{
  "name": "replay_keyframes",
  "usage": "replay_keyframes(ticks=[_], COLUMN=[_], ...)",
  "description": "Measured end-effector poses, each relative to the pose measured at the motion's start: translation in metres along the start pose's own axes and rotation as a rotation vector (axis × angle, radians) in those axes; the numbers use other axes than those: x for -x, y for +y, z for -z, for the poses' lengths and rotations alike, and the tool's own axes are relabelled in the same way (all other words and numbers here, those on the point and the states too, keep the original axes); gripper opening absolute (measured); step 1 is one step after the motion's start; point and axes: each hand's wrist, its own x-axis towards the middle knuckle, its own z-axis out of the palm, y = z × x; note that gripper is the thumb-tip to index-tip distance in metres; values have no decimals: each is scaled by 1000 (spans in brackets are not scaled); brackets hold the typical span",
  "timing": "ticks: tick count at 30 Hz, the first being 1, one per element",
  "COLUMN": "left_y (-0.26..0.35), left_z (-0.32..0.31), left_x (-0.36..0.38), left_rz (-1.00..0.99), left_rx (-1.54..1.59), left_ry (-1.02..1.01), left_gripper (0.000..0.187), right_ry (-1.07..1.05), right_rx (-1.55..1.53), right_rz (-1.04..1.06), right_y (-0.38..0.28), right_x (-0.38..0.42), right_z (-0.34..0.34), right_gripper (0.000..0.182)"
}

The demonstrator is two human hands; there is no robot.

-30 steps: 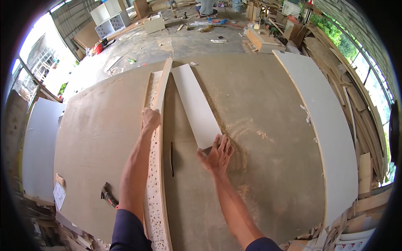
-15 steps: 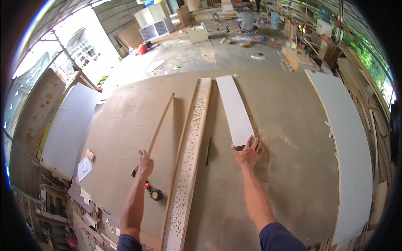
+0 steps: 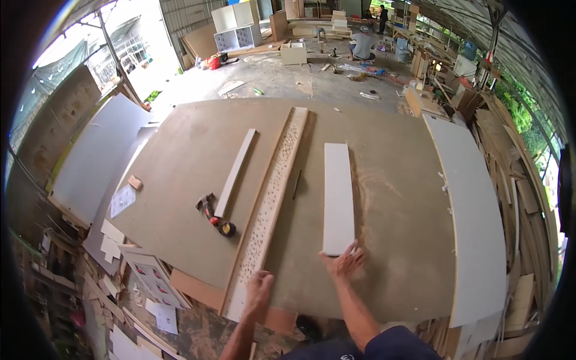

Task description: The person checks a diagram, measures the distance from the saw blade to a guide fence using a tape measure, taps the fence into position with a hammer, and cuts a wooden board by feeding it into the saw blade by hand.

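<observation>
White board flat on table, perforated strip alongside

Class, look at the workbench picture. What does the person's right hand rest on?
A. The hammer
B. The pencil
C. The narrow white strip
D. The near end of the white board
D. The right hand lies spread at the near end of the white board, while the left hand is on the perforated plank.

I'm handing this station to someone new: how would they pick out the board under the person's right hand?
Start at the big brown worktable filling the view. Right of its centre lies a plain white board, lengthwise away from the person, the right hand touching its near end. Unlike the long perforated strip on its left, its face is smooth, without holes.
</observation>
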Motion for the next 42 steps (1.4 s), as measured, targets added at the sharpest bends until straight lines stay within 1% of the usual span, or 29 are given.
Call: replay_keyframes(ticks=[2, 3, 5, 6, 8, 9, 10, 11, 12, 13, 14, 15, 16, 18, 20, 22, 23, 25, 26, 28, 30, 32, 34, 36, 37, 39, 40, 41, 42], left_y=[-25, -30, -35, -42, -52, -56, -54, -49, -42, -33, -21, -15, -17, -24, -27, -42, -44, -49, -53, -68, -83, -100, -109, -111, -114, -125, -133, -142, -151], left_z=[-49, -71, -111, -122, -132, -131, -121, -105, -88, -70, -54, -40, -29, -13, -3, 6, 9, 14, 17, 20, 25, 34, 37, 37, 35, 27, 23, 20, 18], left_x=[29, 41, 63, 68, 77, 85, 93, 99, 106, 115, 124, 133, 141, 160, 184, 208, 219, 239, 248, 264, 278, 294, 303, 308, 308, 302, 298, 294, 288], left_rz=[23, 27, 270, 269, 364, 333, 338, 269, 201, 204, 187, 172, 174, 114, 126, 93, 110, 98, 81, 75, 64, 119, 109, 165, 163, 153, 146, 162, 177], left_rx=[10, 20, 335, 353, 452, 506, 510, 524, 532, 519, 539, 560, 552, 620, 608, 581, 516, 493, 471, 496, 528, 524, 507, 533, 528, 583, 578, 623, 667], left_ry=[-180, -189, -305, -318, -213, -108, -113, -130, -149, -156, -96, -34, -37, 61, 121, 188, 229, 277, 311, 384, 464, 553, 584, 674, 678, 744, 740, 763, 784], left_gripper=[32, 32, 34, 34, 30, 22, 22, 25, 31, 31, 39, 48, 48, 58, 53, 54, 53, 52, 52, 51, 50, 49, 49, 50, 50, 45, 45, 43, 40], right_ry=[-175, -170, -288, -276, -209, -207, -245, -283, -285, -519, -751, -691, -691, -842, -940, -966, -981, -932, -950, -946, -1024, -913, -918, -902, -906, -567, -391, -384, -314], right_rx=[-37, -24, -56, -39, -89, -78, -171, -270, -272, -360, -449, -686, -690, -963, -1141, -1305, -1302, -1429, -1423, -1207, -1249, -1220, -1238, -1116, -1120, -771, -591, -597, -599], right_rz=[-44, -45, -62, -60, 131, 133, 229, 319, 307, 239, 172, 107, 100, -139, -365, -393, -395, -323, -326, -209, -246, -141, -121, -37, -38, 230, 348, 341, 366], right_y=[9, 15, 35, 47, 67, 76, 75, 74, 74, 76, 76, 76, 76, 72, 55, 39, 32, 19, 17, 12, 14, 14, 9, 1, -3, -12, -16, -20, -23], right_x=[51, 72, 108, 123, 143, 148, 152, 156, 153, 144, 139, 139, 134, 111, 83, 59, 48, 38, 47, 67, 86, 113, 130, 141, 145, 151, 154, 159, 164], right_z=[44, 52, 65, 63, 59, 64, 79, 89, 94, 101, 105, 100, 91, 69, 63, 46, 33, 16, 15, 16, 7, -3, -10, -11, -12, -14, -15, -16, -16], right_gripper=[132, 132, 127, 127, 126, 126, 107, 88, 88, 66, 48, 40, 40, 37, 39, 39, 39, 35, 35, 29, 31, 34, 33, 29, 29, 40, 46, 46, 47])
